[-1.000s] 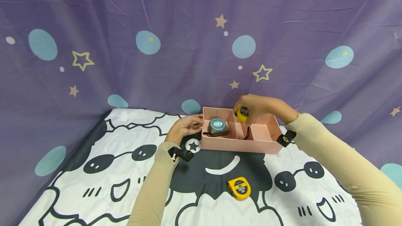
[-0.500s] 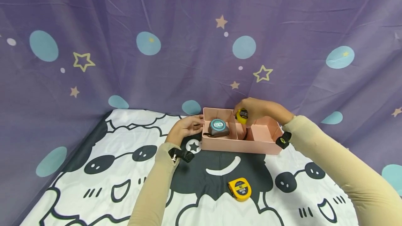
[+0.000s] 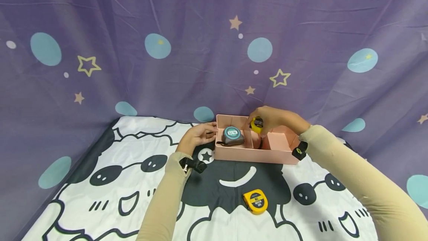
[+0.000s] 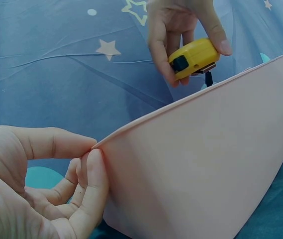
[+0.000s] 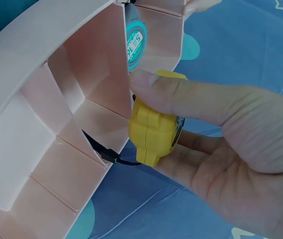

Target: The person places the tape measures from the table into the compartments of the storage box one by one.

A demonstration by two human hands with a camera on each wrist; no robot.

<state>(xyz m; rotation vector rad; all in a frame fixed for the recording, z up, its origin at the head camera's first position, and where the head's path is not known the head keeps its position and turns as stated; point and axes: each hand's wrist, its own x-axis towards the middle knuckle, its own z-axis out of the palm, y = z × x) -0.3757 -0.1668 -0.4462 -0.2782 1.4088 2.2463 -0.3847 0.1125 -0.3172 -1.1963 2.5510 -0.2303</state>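
Note:
A yellow tape measure is pinched between the thumb and fingers of my right hand, over the middle compartment of the pink divided box. Its black wrist strap dangles into that compartment. At the box's left end, my left hand pinches the rim between thumb and fingers. A grey and teal tape measure sits in the left compartment. On the cloth in front of the box lies another yellow tape measure.
The box's right compartment shows a bare floor. A printed black-and-white cloth covers the table. Right behind the box hangs a purple curtain with stars and dots.
My right hand has sunk slightly toward the middle compartment with the yellow tape measure, its strap reaching lower inside. My left hand stays at the box's left end.

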